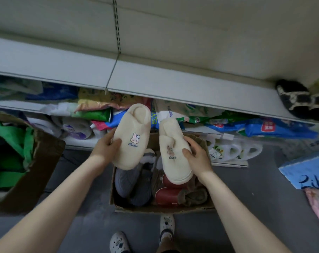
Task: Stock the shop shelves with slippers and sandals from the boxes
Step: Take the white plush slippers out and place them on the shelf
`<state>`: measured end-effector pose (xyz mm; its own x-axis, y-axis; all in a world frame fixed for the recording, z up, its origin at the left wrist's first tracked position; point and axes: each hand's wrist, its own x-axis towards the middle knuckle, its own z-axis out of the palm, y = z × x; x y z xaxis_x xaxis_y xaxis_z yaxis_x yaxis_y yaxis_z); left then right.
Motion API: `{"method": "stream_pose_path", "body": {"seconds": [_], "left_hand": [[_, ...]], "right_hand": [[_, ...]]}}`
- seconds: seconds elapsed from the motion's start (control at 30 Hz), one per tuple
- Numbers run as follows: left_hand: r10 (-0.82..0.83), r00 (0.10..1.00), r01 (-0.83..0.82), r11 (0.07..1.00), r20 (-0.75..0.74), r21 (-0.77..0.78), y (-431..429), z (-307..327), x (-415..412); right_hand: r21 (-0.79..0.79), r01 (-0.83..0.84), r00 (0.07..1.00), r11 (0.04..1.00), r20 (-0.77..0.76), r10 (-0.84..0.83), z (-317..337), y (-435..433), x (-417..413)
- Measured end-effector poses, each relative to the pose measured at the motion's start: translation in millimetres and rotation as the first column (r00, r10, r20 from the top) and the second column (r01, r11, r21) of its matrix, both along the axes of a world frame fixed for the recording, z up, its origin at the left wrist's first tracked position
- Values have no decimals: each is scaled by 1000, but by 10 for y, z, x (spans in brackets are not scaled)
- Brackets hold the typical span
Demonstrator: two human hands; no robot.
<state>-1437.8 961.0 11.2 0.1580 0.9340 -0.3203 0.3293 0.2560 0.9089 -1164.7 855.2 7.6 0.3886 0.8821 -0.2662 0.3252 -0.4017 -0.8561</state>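
I hold a pair of cream plush slippers with a small rabbit patch above an open cardboard box (116, 201) on the floor. My left hand (104, 146) grips the left slipper (132, 137) by its side. My right hand (197, 156) grips the right slipper (173, 154), thumb on its top. Inside the box lie grey slippers (132, 183), dark red ones (167, 193) and brown ones (193, 195). A white shelf (173, 83) runs across in front of me. A black patterned slipper (301, 101) sits at its right end.
Under the white shelf a lower shelf is packed with coloured packets (191, 115). Another cardboard box (36, 161) with green items stands at the left. A blue box (308, 172) lies on the floor at the right. My feet in white clogs (167, 225) stand behind the box.
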Motion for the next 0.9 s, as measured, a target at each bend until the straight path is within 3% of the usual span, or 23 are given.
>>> {"method": "stream_pose_path", "body": {"seconds": [0.17,0.37,0.57,0.67,0.77,0.9], "left_hand": [[-113,985,92,983,128,161,130,788,-97],[-246,936,141,919,254,369,168,1763,-113],[-289,884,33,824,369,565,335,2842,-47],[-303,864,4,802,402,597,489,3399,51],[-256,863,-75,789,437,610,704,3892,216],[-189,841,-149,820,507,553,1058,4454,421]], "right_hand": [[253,24,1000,967,12,-28,861,47,-109],[500,51,994,864,55,-90,2039,-16,-185],[716,59,985,696,72,-158,3207,42,-134],[786,68,971,615,90,-222,3762,261,-45],[817,103,982,568,9,-191,4242,632,66],[775,128,991,618,-83,-102,4776,1283,199]]}}
